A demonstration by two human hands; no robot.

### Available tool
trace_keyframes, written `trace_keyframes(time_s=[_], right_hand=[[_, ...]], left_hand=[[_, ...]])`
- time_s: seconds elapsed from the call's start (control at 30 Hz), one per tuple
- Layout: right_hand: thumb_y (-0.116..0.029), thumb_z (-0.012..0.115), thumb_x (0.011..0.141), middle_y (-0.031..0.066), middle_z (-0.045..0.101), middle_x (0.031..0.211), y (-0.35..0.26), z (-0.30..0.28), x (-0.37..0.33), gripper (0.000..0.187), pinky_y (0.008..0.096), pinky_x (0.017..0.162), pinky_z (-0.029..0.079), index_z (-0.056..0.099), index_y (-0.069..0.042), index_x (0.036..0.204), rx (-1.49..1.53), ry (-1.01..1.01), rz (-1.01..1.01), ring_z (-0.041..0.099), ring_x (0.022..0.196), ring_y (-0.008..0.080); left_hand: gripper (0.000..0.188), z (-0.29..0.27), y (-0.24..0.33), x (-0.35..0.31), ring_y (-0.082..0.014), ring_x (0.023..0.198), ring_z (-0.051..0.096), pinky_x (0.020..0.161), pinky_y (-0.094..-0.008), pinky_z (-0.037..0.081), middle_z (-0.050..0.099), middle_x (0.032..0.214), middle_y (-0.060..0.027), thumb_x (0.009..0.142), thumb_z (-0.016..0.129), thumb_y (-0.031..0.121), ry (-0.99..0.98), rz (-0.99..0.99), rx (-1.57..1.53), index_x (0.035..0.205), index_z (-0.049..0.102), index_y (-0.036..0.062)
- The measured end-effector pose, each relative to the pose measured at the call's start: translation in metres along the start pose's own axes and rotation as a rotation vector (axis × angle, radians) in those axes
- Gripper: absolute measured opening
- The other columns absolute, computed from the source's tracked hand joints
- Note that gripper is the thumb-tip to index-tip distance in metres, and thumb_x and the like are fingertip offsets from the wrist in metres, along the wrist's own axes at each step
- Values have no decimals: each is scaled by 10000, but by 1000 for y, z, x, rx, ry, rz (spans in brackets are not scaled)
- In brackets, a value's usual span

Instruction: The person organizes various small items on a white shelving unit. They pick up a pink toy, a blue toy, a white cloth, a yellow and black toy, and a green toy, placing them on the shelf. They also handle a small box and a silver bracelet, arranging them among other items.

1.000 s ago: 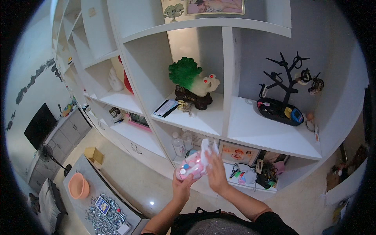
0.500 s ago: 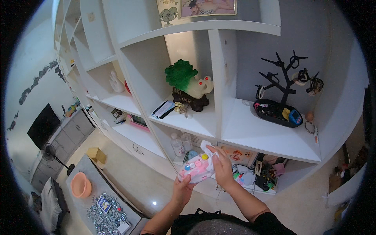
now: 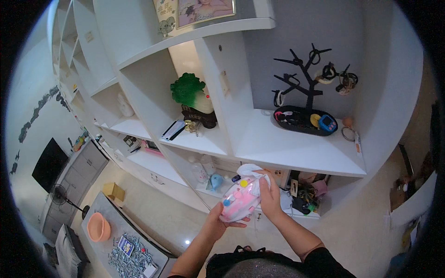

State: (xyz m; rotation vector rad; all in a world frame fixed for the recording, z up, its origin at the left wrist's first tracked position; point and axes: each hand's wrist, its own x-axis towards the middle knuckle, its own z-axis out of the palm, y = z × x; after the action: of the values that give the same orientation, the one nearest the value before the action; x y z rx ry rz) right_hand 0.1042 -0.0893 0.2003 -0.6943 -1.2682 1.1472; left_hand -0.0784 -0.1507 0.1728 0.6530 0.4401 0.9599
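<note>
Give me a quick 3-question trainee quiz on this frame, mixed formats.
1. True or false: the left hand supports the pink toy from below.
2. What does the right hand press against the toy? A) a white cloth B) a brush C) a spray bottle
3. Fill in: the black tree-shaped stand sits on the shelf to the ____ of the green cabbage ornament.

Key:
1. True; the palm is under the toy's lower end.
2. A; the white cloth is bunched over the toy's top under the fingers.
3. right
</note>
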Motion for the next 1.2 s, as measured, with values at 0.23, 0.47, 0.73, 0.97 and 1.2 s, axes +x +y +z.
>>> trace_keyframes(time_s=[0.23,0.47,0.73,0.97,1.2], right_hand=[[-121,506,796,126,503,1235,-3,2,-39,404,501,1015,221,522,-81,1197,-926,-248,-616,420,1204,313],[-152,475,822,126,446,1328,-13,0,-57,432,549,1043,155,496,-84,1248,-1044,-296,-694,380,1255,292],[-139,369,910,239,310,1390,-13,0,-21,434,444,1069,187,379,6,1319,-368,21,-350,244,1323,367],[-222,466,854,208,312,1396,33,20,-77,465,598,1030,131,441,-35,1279,-822,-298,-592,206,1324,399],[-125,452,833,174,412,1325,-45,3,-14,409,524,1034,214,493,-26,1227,-756,-145,-624,330,1249,390]], left_hand=[[564,54,-37,27,-281,1166,476,959,-453,404,476,1278,-138,916,347,509,511,249,9,1307,384,103],[587,38,-44,20,-289,1169,458,992,-450,358,462,1289,-122,898,373,532,458,257,-103,1308,390,113],[632,53,-35,21,-274,1083,497,946,-418,383,507,1222,-121,878,384,575,319,163,-344,1298,408,103],[604,48,-20,21,-232,1182,447,1019,-414,331,482,1272,-84,885,407,561,403,263,-223,1309,406,131],[555,72,-18,20,-228,1232,401,1064,-396,252,462,1302,-79,916,442,437,397,373,3,1327,365,71]])
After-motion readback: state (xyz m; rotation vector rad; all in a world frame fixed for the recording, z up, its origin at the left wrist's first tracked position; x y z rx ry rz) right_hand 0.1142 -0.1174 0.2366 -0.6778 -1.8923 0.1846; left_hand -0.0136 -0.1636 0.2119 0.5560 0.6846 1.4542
